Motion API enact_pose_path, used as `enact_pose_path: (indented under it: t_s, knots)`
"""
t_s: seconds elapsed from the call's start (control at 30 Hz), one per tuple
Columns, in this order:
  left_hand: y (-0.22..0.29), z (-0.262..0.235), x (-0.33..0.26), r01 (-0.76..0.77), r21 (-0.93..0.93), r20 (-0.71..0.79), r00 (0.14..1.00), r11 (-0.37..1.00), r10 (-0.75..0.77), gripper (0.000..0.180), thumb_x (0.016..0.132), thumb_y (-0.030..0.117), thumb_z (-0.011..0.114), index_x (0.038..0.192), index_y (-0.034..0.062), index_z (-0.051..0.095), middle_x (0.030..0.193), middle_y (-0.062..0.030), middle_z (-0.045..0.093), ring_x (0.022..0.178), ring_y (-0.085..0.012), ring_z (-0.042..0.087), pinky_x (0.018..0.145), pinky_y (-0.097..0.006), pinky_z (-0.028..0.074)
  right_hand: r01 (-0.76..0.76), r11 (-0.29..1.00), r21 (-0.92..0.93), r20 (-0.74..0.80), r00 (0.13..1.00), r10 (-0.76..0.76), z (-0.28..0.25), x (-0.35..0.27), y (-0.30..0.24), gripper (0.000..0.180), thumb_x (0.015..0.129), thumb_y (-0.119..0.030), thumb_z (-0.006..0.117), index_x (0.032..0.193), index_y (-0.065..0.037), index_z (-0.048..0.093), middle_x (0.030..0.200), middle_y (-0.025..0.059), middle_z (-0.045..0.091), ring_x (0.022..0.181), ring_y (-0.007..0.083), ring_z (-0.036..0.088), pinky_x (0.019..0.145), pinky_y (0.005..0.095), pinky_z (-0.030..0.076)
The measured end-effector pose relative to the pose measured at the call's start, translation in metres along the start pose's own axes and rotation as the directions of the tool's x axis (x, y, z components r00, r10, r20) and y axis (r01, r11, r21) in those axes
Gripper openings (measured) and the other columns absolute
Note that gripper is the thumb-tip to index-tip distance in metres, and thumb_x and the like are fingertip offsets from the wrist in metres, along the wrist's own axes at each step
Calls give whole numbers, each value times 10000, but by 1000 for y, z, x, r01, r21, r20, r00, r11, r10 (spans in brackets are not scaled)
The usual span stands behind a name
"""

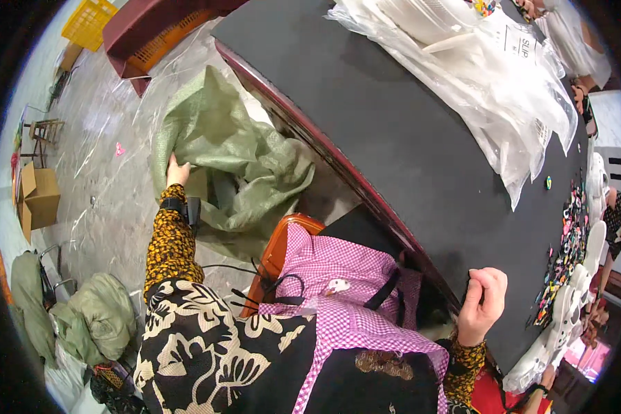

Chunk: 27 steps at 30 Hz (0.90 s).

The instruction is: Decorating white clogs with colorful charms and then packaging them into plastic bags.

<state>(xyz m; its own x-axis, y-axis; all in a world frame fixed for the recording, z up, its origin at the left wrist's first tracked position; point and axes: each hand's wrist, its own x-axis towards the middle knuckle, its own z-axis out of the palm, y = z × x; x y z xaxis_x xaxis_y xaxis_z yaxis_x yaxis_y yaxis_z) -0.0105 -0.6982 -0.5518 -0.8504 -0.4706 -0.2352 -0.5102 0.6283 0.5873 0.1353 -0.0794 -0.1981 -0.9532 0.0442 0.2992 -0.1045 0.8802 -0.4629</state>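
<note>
My left hand [177, 171] reaches out to the left and is closed on the rim of a green woven sack [210, 121]. The sack's mouth gapes and its crumpled side spreads on the floor beside the table. My right hand [483, 303] is raised at the near edge of the dark table [407, 124], its fingers curled in, with nothing seen in them. A clear plastic bag [462, 76] with white items lies at the far side of the tabletop. Small colourful pieces [569, 238] are scattered along the right, next to white clogs [566, 314].
An orange plastic stool [272, 255] stands under my pink checked apron [338, 269]. A maroon chair [134, 41] and a yellow crate [88, 22] are at the far left. An open cardboard box [40, 196] and green sacks [102, 314] sit left. Other people's hands show across the table.
</note>
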Motion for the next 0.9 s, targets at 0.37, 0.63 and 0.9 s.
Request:
enact_pose_path:
  t_s: [0.37,0.63,0.9]
  knots:
    - [-62,126,26,-481,339,552,798,808,243,398,850,388,545,840,9,666,812,-214,663,747,-359,638,688,-451,493,137,968,-209,-45,988,-150,2,-3,9,273,685,41,673,925,-86,646,899,67,589,805,264,546,721,373,425]
    - [-41,180,16,-945,166,932,244,282,269,386,872,195,512,1249,157,583,1170,-264,572,999,-413,588,844,-441,493,38,993,-115,-210,976,-62,-19,-47,18,336,687,10,656,1007,-91,633,1081,90,610,968,249,585,861,392,412]
    - [123,293,-34,-999,-33,921,-23,19,389,352,871,199,526,1210,126,584,1153,-248,581,1019,-391,585,851,-434,491,-47,983,-180,-240,971,3,-17,-80,10,377,736,-36,636,1106,-101,607,1274,102,555,1194,255,512,1037,449,353]
